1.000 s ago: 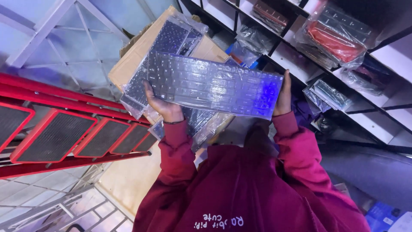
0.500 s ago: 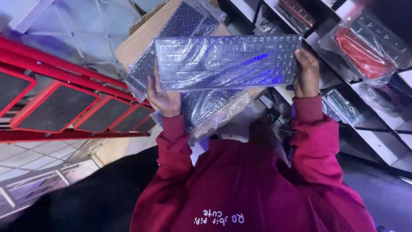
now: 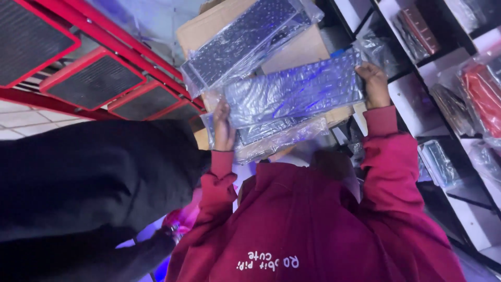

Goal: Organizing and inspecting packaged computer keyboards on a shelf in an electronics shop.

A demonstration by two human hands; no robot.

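Observation:
I hold a flat keyboard in a clear plastic bag (image 3: 295,94) by its two short ends. My left hand (image 3: 223,128) grips the near-left end and my right hand (image 3: 373,83) grips the far-right end. It hovers over an open brown cardboard box (image 3: 300,49). Another bagged dark keyboard (image 3: 245,39) lies slanted on the box behind it, and more bagged keyboards (image 3: 282,138) lie under the one I hold. My dark red sleeves (image 3: 389,156) fill the lower part of the view.
A person in black clothing (image 3: 88,183) stands close at my left. A red metal stepladder (image 3: 94,78) lies beyond, upper left. White shelves (image 3: 417,78) at right hold bagged keyboards, including a red one (image 3: 482,99).
The held keyboard has shifted right and tilted, its right end now higher. The person in black has come into view at the left.

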